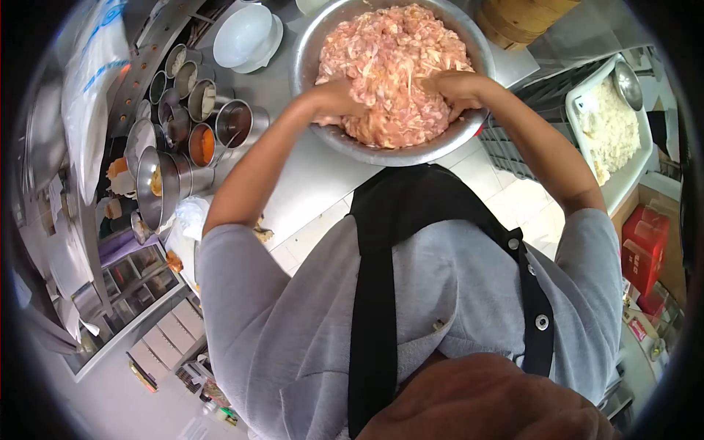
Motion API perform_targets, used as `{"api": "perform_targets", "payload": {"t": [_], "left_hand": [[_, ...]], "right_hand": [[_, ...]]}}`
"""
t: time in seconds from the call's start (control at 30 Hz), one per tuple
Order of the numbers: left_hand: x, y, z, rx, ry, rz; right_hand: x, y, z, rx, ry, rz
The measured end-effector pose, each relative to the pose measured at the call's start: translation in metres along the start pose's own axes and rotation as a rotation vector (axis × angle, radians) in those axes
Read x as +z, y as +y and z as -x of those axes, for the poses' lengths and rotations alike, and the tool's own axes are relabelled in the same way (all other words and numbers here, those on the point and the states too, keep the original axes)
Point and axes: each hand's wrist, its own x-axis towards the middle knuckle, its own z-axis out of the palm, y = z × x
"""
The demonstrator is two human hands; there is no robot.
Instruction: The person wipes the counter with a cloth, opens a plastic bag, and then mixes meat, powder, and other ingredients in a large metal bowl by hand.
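A heap of raw chopped meat, pink with pale strands through it, fills a wide metal basin on the counter. My left hand is pushed into the meat at the left side, its fingers mostly buried in it. On the opposite side, my right hand curls its fingers into the meat near the basin's wall. Both hands grip the heap from its sides, and their fingertips are hidden.
Several metal containers with ingredients stand at the left, beside stacked white bowls. A round wooden steamer sits behind the basin to the right. A white tub of pale shredded food rests on a dark crate.
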Motion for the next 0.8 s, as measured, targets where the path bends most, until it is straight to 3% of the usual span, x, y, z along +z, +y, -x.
{"api": "perform_targets", "payload": {"t": [0.07,0.17,0.27,0.3,0.4,0.43,0.47,0.5,0.6,0.63,0.7,0.73,0.77,0.8], "left_hand": [[0.038,-0.027,-0.065,0.198,0.187,0.049],[0.039,0.008,-0.066,-0.030,0.045,0.630],[0.030,0.009,-0.070,0.308,0.141,0.282],[0.028,0.014,-0.071,0.219,0.256,0.145],[0.006,0.017,-0.049,0.206,0.244,0.418],[-0.008,0.030,-0.028,0.211,0.340,0.316],[-0.020,0.043,-0.003,0.212,0.434,0.213],[-0.026,0.049,0.011,0.282,0.513,0.355],[-0.033,0.073,0.066,0.354,0.787,0.244],[-0.035,0.078,0.078,0.357,0.886,0.107],[-0.049,0.060,0.057,0.377,0.631,0.141],[-0.052,0.055,0.050,0.386,0.501,0.158],[-0.042,0.068,0.068,0.542,0.458,0.132],[-0.035,0.061,0.065,0.552,0.585,-0.086]], "right_hand": [[0.007,0.013,-0.055,0.006,-0.159,-0.238],[0.008,0.019,-0.092,-0.023,-0.321,-0.634],[0.007,0.012,-0.073,-0.181,-0.243,-0.676],[0.004,0.007,-0.065,-0.235,-0.217,-0.690],[-0.014,-0.007,-0.047,-0.318,-0.305,-0.612],[-0.008,-0.026,-0.024,-0.328,-0.260,-0.606],[0.000,-0.043,0.002,-0.447,-0.153,-0.533],[0.004,-0.056,0.023,-0.568,-0.044,-0.458],[-0.019,-0.083,0.024,-0.674,-0.134,-0.197],[-0.017,-0.089,0.039,-0.883,0.084,0.099],[-0.010,-0.094,0.069,-1.242,0.541,0.710],[-0.010,-0.085,0.062,-1.225,0.528,0.710],[-0.013,-0.074,0.053,-0.976,0.466,0.779],[-0.017,-0.068,0.049,-0.729,0.402,0.838]]}}
